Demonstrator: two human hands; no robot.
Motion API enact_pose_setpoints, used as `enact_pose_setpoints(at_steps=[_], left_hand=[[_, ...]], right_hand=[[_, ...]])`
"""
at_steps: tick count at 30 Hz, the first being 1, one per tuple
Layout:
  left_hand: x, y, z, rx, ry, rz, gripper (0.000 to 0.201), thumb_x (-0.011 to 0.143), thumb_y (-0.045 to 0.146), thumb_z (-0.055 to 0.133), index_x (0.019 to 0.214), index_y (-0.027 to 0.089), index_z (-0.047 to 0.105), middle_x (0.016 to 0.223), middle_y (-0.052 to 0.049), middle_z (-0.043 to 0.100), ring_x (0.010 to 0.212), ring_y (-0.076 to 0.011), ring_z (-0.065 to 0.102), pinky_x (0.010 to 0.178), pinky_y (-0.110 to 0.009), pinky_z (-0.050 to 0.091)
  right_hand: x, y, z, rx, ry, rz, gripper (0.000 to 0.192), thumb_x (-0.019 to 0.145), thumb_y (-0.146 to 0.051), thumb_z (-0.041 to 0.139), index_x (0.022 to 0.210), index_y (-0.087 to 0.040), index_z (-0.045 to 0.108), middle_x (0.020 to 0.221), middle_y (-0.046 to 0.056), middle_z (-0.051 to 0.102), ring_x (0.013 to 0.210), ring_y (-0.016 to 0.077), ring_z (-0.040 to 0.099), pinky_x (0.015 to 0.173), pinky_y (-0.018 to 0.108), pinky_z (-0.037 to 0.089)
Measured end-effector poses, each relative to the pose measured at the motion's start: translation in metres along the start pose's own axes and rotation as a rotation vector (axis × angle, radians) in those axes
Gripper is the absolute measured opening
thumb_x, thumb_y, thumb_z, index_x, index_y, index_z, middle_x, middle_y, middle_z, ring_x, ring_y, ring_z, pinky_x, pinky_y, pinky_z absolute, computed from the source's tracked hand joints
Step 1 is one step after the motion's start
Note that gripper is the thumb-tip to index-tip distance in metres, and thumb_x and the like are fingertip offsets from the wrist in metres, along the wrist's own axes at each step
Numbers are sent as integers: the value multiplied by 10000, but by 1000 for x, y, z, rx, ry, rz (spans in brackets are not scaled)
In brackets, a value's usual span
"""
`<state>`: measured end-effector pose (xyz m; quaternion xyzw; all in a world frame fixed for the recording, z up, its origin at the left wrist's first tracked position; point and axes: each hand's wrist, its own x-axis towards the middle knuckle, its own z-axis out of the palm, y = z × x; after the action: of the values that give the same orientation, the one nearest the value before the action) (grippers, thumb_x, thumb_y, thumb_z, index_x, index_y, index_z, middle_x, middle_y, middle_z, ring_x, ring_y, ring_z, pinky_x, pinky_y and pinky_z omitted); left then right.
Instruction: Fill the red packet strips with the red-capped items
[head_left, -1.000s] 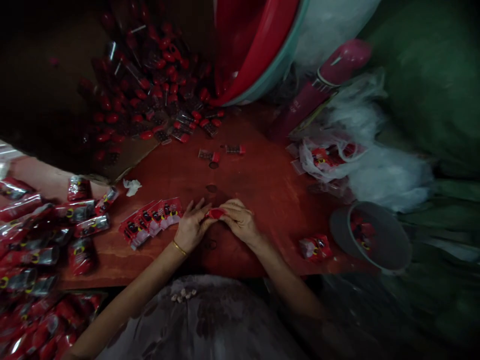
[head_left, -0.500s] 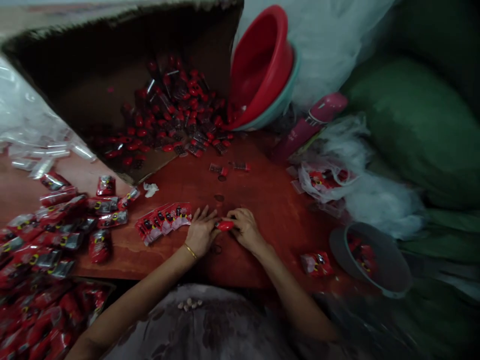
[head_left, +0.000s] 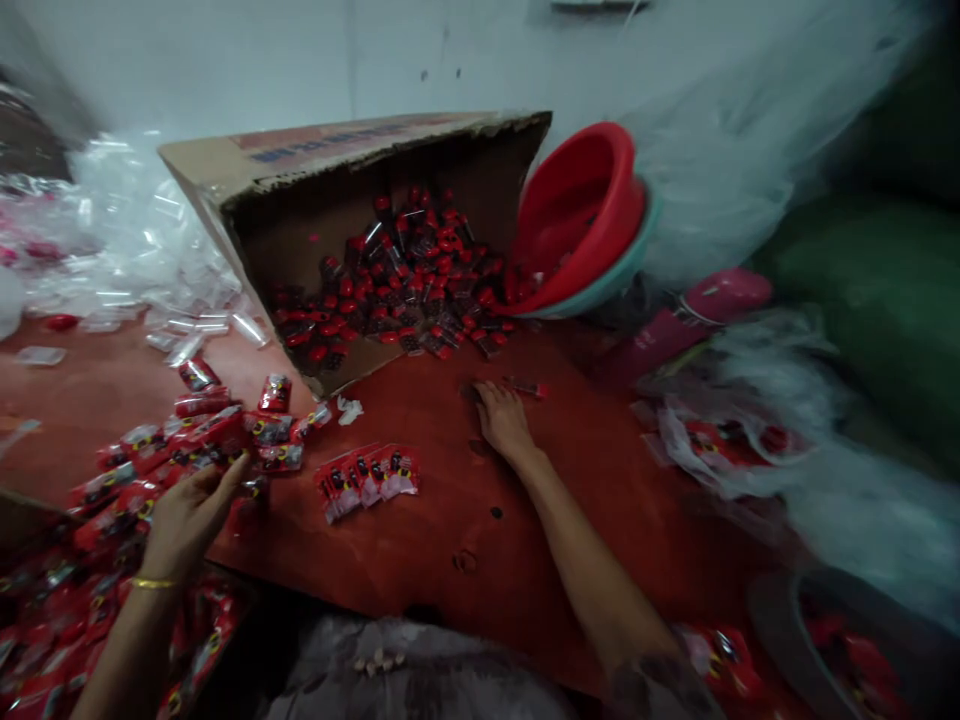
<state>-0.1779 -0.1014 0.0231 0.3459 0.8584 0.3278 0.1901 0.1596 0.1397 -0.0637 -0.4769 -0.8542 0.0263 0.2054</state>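
Observation:
My left hand (head_left: 187,515) is over the left pile of red-wrapped packets (head_left: 135,500), thumb stretched out from the fingers; I see nothing held in it. Some of its fingers are hidden. Farther right, my right hand (head_left: 504,420) reaches across the table with its fingers stretched over a small dark piece (head_left: 469,392), mostly covered by the hand. Just beyond these fingers lies a small clear tube with a red end (head_left: 527,387). Between my hands, several flat red printed packets (head_left: 367,480) lie in an overlapping row.
A cardboard box (head_left: 262,190) lies on its side, spilling red-capped tubes (head_left: 420,270). Right of it lean red (head_left: 622,220) and teal basins. A pink bottle (head_left: 690,320), plastic bags (head_left: 810,390) and a grey tub (head_left: 772,610) stand rightward. Clear plastic pieces (head_left: 187,320) lie left.
My hands have parted. My left hand has moved left to the packet pile without the red piece; my right has reached forward to the loose tubes. The view has shifted.

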Motion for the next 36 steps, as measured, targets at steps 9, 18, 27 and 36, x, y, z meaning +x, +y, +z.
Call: enact_pose_setpoints(at_steps=[9, 18, 27, 36], left_hand=[[31, -12, -19, 277, -147, -15, 514, 785, 605, 343, 570, 182, 541, 526, -28, 585, 525, -166, 534, 491, -235, 318], [9, 2, -28, 720, 397, 115, 566, 832, 590, 342, 980, 127, 633, 770, -143, 667, 746, -283, 616, 601, -309, 381], [-17, 41, 89, 431, -224, 835, 297, 826, 384, 529, 1037, 204, 636, 1126, -100, 635, 1137, -294, 511, 984, -472, 356], [-22, 53, 138, 442, -239, 877, 356, 791, 401, 575, 1091, 221, 636, 1292, -135, 523, 1291, -344, 341, 1050, -560, 245]], right_hand=[[-61, 6, -2, 9, 104, -227, 382, 865, -274, 376, 1202, -146, 499, 1188, 159, 578, 1098, 300, 534, 882, 475, 444], [-65, 0, -9, 23, 130, -297, 350, 810, -269, 421, 1124, -177, 549, 1159, 138, 585, 1062, 308, 548, 839, 457, 458], [-67, -12, -19, 82, 142, -201, 261, 783, -268, 485, 1000, -183, 602, 1176, 117, 579, 1077, 287, 546, 899, 440, 432], [-68, -15, -22, 127, 129, -149, 271, 797, -292, 508, 1023, -175, 602, 1184, 124, 573, 1076, 276, 540, 900, 437, 434]])
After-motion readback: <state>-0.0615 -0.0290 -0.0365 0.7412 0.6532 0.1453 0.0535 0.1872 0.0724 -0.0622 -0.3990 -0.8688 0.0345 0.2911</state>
